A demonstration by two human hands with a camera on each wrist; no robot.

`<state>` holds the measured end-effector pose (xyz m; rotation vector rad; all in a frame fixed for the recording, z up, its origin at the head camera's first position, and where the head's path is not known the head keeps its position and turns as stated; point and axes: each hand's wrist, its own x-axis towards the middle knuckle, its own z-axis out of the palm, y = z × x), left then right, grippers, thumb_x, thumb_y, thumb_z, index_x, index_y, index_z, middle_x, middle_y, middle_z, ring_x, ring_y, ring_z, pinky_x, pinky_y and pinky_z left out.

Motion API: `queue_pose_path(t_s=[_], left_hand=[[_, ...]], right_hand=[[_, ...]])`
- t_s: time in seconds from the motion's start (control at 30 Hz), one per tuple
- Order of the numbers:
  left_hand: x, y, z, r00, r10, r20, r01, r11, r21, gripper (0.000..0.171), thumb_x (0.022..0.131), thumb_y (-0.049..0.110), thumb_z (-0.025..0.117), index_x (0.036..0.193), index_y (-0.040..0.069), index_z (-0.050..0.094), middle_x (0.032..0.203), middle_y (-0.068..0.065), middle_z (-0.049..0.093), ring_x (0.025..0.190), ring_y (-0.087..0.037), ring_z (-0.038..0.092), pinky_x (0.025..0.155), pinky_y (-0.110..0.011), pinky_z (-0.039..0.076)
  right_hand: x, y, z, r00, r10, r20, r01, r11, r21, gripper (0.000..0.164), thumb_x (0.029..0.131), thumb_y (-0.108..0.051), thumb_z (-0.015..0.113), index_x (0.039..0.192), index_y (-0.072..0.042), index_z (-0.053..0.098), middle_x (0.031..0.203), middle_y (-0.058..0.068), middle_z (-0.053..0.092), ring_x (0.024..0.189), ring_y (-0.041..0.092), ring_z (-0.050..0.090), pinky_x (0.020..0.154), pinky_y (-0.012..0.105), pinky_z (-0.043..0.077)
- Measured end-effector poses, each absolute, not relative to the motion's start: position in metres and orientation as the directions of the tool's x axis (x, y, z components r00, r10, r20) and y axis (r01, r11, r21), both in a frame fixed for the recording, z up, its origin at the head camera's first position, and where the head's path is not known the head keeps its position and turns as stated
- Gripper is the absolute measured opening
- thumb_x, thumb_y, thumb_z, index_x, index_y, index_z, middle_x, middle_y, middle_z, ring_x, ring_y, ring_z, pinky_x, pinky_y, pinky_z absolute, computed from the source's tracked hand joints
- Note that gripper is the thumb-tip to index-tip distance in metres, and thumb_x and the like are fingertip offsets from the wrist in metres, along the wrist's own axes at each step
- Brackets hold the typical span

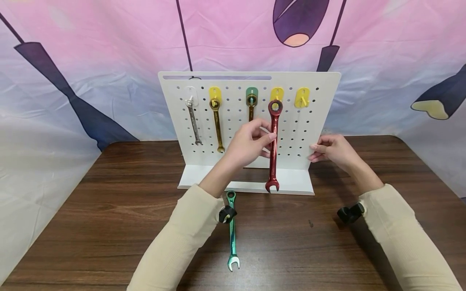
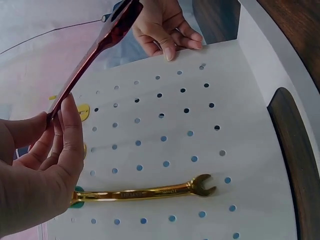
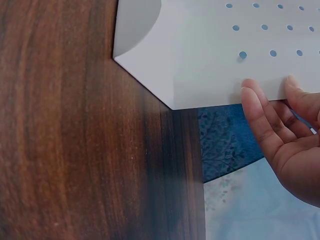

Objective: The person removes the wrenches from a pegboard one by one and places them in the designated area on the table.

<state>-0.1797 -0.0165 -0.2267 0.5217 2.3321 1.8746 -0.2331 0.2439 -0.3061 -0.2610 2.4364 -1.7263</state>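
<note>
In the head view, my left hand (image 1: 247,141) pinches a red combination wrench (image 1: 274,149) by its shaft, ring end up and open jaw down. The ring overlaps the fourth hook, a yellow one (image 1: 277,93); I cannot tell whether the hook passes through it. In the left wrist view the wrench leans away from the white pegboard (image 2: 150,150). My right hand (image 1: 335,151) holds the pegboard's right edge between thumb and fingers. Behind my left hand a gold wrench (image 2: 135,194) hangs from the green hook (image 1: 252,92).
A silver wrench (image 1: 193,123) and another gold wrench (image 1: 218,127) hang on the board's left side. The rightmost yellow hook (image 1: 302,98) bears nothing. A green wrench (image 1: 232,234) lies on the brown table (image 1: 109,226), beneath my left forearm. Behind stands a patterned cloth (image 1: 127,60).
</note>
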Motion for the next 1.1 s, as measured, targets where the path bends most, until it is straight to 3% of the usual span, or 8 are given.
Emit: queue_pose_path(t_s=[0.4,1.1], left_hand=[[-0.173,-0.037,-0.244,-0.956,0.277,0.095,0.153,0.195,0.969,0.007,0.091,0.005,0.055,0.097,0.0,0.054,0.079,-0.012,0.058,0.072,-0.019,0.058,0.063,-0.033,0.057],[-0.169,-0.082,-0.28,-0.986,0.164,-0.014,0.022,0.215,0.976,0.008,0.092,0.002,0.052,0.098,-0.003,0.051,0.082,-0.014,0.057,0.066,-0.02,0.061,0.065,-0.039,0.057]], right_hand=[[-0.233,0.244,-0.306,-0.973,-0.232,-0.01,-0.064,0.313,-0.948,0.028,0.091,-0.006,0.054,0.099,0.02,0.048,0.084,0.011,0.066,0.071,0.019,0.066,0.072,0.037,0.056],[-0.234,0.244,-0.307,-0.973,-0.23,-0.02,-0.054,0.312,-0.949,0.028,0.091,-0.007,0.055,0.099,0.02,0.048,0.082,0.01,0.067,0.071,0.018,0.066,0.072,0.037,0.056]])
